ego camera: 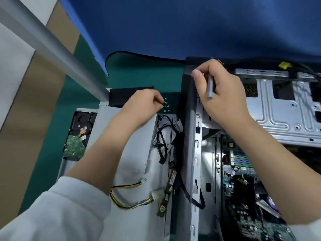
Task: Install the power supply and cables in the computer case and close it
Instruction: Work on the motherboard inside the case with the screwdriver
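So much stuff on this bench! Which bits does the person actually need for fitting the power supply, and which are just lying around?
For the job:
computer case
power supply with its yellow-black cables
screws by the left hand
grey tool in the right hand

Lying about:
hard drive
green mat
cardboard

green mat (pixel 139 70), silver case (pixel 278 108), yellow-black cables (pixel 128 186)

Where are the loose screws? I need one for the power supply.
In the head view, the screws lie on the green mat, at the left hand's fingertips, left of the open case.
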